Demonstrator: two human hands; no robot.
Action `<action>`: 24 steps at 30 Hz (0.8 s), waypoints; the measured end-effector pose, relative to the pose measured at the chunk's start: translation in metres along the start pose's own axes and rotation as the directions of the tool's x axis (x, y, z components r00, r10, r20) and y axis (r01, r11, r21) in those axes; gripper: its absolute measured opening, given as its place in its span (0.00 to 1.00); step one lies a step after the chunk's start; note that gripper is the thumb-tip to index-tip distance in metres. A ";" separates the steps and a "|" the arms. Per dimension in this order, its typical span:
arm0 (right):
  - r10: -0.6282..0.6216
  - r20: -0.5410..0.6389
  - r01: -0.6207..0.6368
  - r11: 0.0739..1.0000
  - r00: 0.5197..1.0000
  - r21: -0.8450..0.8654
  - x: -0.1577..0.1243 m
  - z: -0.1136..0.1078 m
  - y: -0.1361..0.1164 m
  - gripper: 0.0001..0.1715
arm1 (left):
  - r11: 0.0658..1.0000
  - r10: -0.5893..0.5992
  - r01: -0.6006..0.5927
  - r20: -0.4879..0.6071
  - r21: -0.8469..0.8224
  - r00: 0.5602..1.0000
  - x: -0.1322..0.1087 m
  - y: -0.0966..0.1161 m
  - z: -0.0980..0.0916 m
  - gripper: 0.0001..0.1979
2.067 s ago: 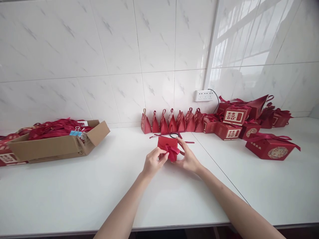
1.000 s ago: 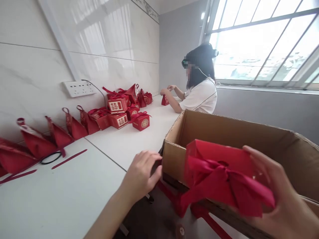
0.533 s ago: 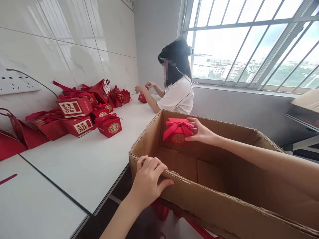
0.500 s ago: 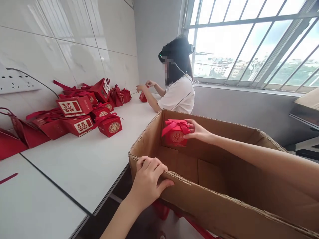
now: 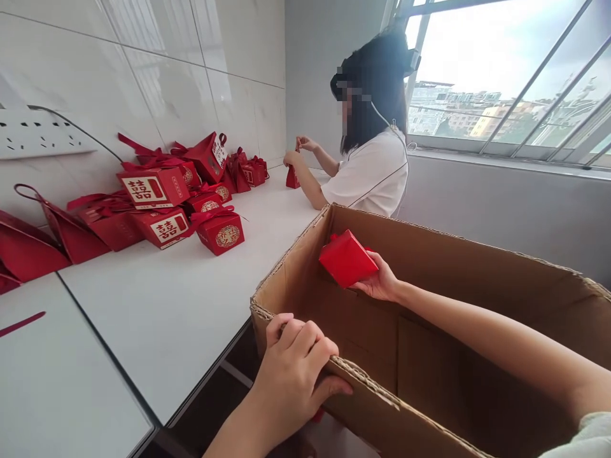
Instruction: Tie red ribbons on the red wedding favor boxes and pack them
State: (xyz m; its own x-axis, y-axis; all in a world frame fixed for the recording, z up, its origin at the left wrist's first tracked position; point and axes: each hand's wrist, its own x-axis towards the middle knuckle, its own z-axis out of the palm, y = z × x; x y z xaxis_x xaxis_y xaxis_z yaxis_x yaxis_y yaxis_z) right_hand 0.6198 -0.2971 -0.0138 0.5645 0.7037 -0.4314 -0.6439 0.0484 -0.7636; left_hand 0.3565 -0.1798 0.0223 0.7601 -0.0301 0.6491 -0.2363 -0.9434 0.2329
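My right hand (image 5: 379, 280) is closed on a red gift box (image 5: 349, 259), holding it inside the large cardboard box (image 5: 443, 238) near its far left corner. A plain red face of the gift box is turned toward me; its ribbon is mostly hidden behind. With fingers hooked over the top edge and thumb on the outer side, my left hand (image 5: 300, 362) grips the near wall of the cardboard box. Several red gift boxes (image 5: 224, 232) with ribbons and gold or white prints are piled on the white table (image 5: 176, 305) to the left.
A co-worker (image 5: 370, 165) in a white top sits at the table's far end, hands on a small red box (image 5: 292, 178). A strip of red ribbon (image 5: 23, 323) lies at the near left. A socket panel (image 5: 42, 137) with a cable is on the tiled wall.
My right hand has turned the gift box over, so a plain face shows instead of the bow and gold print. My left hand keeps its grip. The view has shifted.
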 end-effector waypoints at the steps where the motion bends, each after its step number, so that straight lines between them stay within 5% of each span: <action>1: -0.002 -0.010 0.002 1.000 1.000 -0.029 0.002 -0.003 0.001 0.20 | 1.000 -0.001 0.001 -0.005 0.002 1.000 0.000 0.000 0.001 0.12; 5: -0.054 -0.008 0.051 0.976 0.999 -0.212 0.015 -0.019 0.002 0.25 | 1.000 -0.016 0.015 -0.050 -0.020 0.999 -0.003 0.000 0.008 0.15; 9: -0.226 -0.021 0.166 0.771 0.974 -0.614 0.039 -0.040 0.023 0.29 | 0.998 -0.037 0.034 -0.065 -0.053 0.997 -0.007 0.000 0.014 0.15; 13: -0.348 -0.032 0.208 0.631 0.937 -0.748 0.067 -0.060 0.071 0.49 | 0.998 -0.041 0.038 -0.062 -0.049 0.997 -0.007 0.000 0.014 0.15; 17: -0.413 -0.069 0.189 0.552 0.908 -0.812 0.097 -0.069 0.111 0.47 | 0.999 -0.047 0.045 -0.072 -0.023 0.996 -0.006 0.003 0.011 0.14; 20: -0.480 -0.055 0.219 0.495 0.875 -0.841 0.110 -0.064 0.116 0.45 | 0.998 -0.068 0.069 -0.070 0.003 0.995 -0.006 0.005 0.011 0.13; 24: -0.545 0.230 0.473 0.360 0.806 -0.804 0.093 -0.037 0.100 0.30 | 0.998 -0.046 0.048 -0.069 0.028 0.997 -0.006 0.004 0.014 0.15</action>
State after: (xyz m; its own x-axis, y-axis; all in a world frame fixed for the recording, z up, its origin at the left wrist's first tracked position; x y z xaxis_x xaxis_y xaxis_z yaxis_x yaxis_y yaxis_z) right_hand 0.6271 -0.2529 -0.1479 0.6873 0.7039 0.1794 0.4503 -0.2191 -0.8656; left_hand 0.3595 -0.1878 0.0086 0.7263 0.0363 0.6864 -0.1825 -0.9526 0.2435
